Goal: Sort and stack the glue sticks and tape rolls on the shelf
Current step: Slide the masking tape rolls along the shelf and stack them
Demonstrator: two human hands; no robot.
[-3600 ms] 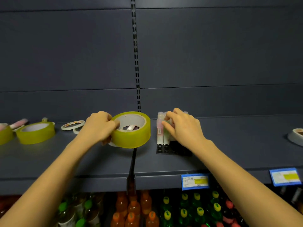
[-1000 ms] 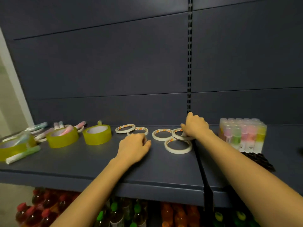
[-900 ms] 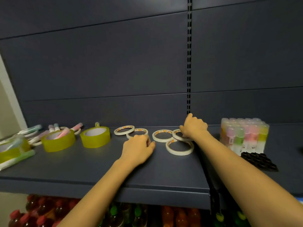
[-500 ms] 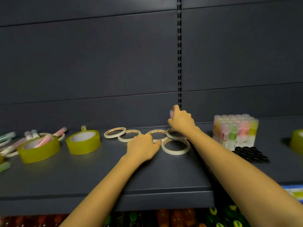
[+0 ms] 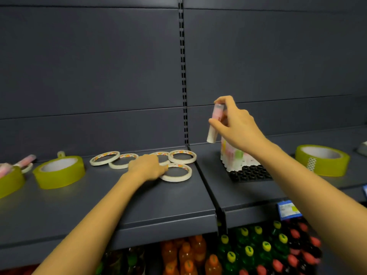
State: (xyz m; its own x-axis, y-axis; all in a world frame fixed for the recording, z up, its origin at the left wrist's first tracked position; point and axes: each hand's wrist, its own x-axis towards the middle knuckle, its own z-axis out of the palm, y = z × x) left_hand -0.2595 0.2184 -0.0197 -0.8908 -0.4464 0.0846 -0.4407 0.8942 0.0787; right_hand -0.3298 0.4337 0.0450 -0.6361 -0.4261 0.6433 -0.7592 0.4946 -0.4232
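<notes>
My right hand [image 5: 236,126] pinches a pink-and-white glue stick [image 5: 214,124] upright in the air, just left of and above the block of standing glue sticks [image 5: 237,159] in a black holder tray [image 5: 250,173]. My left hand [image 5: 146,167] rests palm down on the shelf [image 5: 158,199] among several thin white tape rings [image 5: 178,172], its fingertips touching the nearest ring. A wide yellow tape roll [image 5: 59,171] lies to the left and another yellow tape roll [image 5: 321,159] to the right.
More glue sticks [image 5: 25,161] and a yellow roll [image 5: 10,181] lie at the far left edge. A vertical divider splits the shelf at the middle. A blue price tag [image 5: 288,209] hangs on the front lip. Bottled drinks [image 5: 248,255] fill the shelf below.
My right hand lifted a glue stick from behind the tape rings and carried it right toward the standing block. My left hand slid right to the nearest ring. The view shifted right.
</notes>
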